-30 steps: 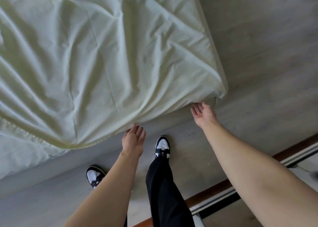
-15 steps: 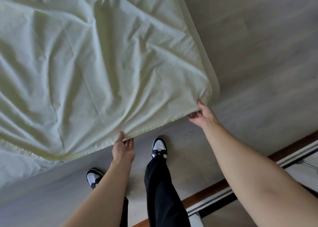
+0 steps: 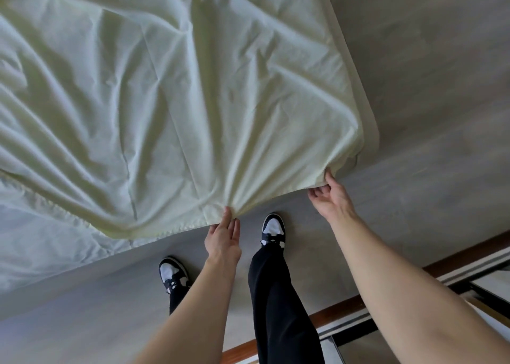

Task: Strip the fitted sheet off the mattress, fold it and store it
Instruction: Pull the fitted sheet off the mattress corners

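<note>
A pale yellow-green fitted sheet [image 3: 171,93] lies crumpled over the mattress [image 3: 368,121], filling the upper left of the head view. My left hand [image 3: 224,235] pinches the sheet's near edge, and folds fan out from that spot. My right hand [image 3: 329,195] grips the sheet's corner at the mattress's near right corner, thumb on top and fingers curled under. The sheet's elastic hem is off the mattress at the left, where a white under-layer [image 3: 41,239] shows.
Grey floor [image 3: 427,74] runs to the right of and in front of the bed. My feet in black-and-white sneakers [image 3: 273,228] stand just before the bed edge. A wooden threshold with sliding door rails [image 3: 469,256] crosses the lower right.
Both hands went from open and reaching under the sheet's edge to holding it. The sheet's near right corner has pulled back, baring the mattress's edge.
</note>
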